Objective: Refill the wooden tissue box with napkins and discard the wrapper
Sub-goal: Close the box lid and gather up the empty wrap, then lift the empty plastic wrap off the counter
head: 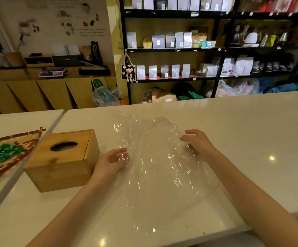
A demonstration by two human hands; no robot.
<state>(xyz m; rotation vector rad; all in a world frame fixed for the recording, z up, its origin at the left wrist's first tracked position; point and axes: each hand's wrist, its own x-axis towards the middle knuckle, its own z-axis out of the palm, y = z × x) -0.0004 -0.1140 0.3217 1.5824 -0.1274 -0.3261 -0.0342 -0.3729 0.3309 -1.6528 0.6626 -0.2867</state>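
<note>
A clear, crinkled plastic wrapper (155, 168) lies spread over the middle of the white table (251, 139). My left hand (111, 162) curls around the wrapper's left edge and grips the film. On the wrapper's right side my right hand (197, 145) holds it with bent fingers, partly under the film. The wooden tissue box (62, 160) stands to the left of my left hand, lid closed, with something pale visible through its oval opening. I see no loose napkins.
A woven tray with green-wrapped items (4, 154) sits on a second table at the left, across a narrow gap. Black shelves with pouches (171, 41) and a wooden counter (46, 90) stand behind the table.
</note>
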